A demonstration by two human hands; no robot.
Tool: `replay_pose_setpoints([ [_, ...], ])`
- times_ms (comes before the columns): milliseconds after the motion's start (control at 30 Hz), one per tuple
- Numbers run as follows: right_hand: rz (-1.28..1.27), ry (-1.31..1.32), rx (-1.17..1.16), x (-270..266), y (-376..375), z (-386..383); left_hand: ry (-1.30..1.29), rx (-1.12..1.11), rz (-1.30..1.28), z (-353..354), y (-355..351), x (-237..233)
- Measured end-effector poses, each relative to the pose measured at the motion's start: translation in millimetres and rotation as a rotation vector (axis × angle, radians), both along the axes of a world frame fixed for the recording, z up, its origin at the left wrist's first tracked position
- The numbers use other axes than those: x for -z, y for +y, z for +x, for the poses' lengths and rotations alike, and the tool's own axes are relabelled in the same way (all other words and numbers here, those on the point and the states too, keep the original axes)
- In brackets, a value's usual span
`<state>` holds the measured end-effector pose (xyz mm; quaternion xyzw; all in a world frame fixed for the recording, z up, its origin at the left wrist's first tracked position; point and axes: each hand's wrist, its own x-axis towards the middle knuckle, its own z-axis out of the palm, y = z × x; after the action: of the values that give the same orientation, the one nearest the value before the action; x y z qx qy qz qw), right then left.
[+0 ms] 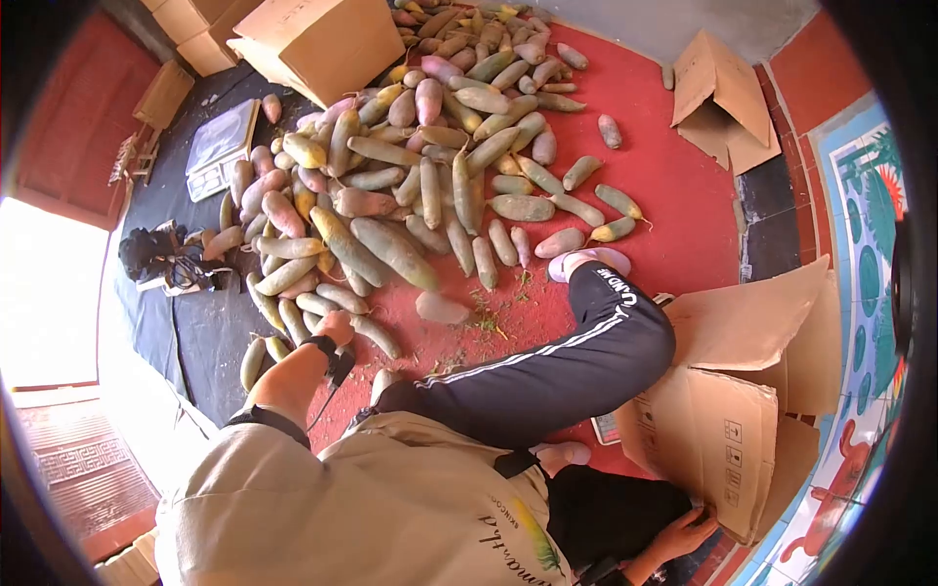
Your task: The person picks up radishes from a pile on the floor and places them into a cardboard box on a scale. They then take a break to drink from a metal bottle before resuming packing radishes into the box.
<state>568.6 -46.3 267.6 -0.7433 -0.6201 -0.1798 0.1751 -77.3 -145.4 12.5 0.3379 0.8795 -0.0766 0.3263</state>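
A large heap of long radishes point(396, 256), green and pinkish, lies on the red floor in front of me. My left hand point(337, 329) reaches down at the heap's near edge, a black band round its wrist. It is right beside a green radish point(342, 299); its fingers are mostly hidden behind the back of the hand. Low on the right, my right hand point(687, 533) has its fingers at the lower edge of an open cardboard box point(699, 435), whose flaps stand out.
Another cardboard box point(318, 49) stands behind the heap, and a folded-open one point(723, 98) sits at the far right. A flat scale point(223, 146) and a black bundle point(171, 259) are on the dark sheet at left. My bent leg point(557, 366) crosses the middle.
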Motion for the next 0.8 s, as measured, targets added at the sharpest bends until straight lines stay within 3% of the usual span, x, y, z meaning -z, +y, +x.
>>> replay_pose_setpoints([
  [200,-0.006,-0.082,-0.015,-3.7,3.3,-4.8,-0.005,-0.075,0.086,5.7,-3.9,14.4],
  [667,-0.042,-0.016,0.006,3.2,1.1,9.1,0.038,-0.107,-0.043,5.1,49.8,23.5],
  [800,-0.082,-0.124,0.002,5.3,-1.4,18.6,-0.021,-0.151,-0.094,-3.1,57.8,35.2],
])
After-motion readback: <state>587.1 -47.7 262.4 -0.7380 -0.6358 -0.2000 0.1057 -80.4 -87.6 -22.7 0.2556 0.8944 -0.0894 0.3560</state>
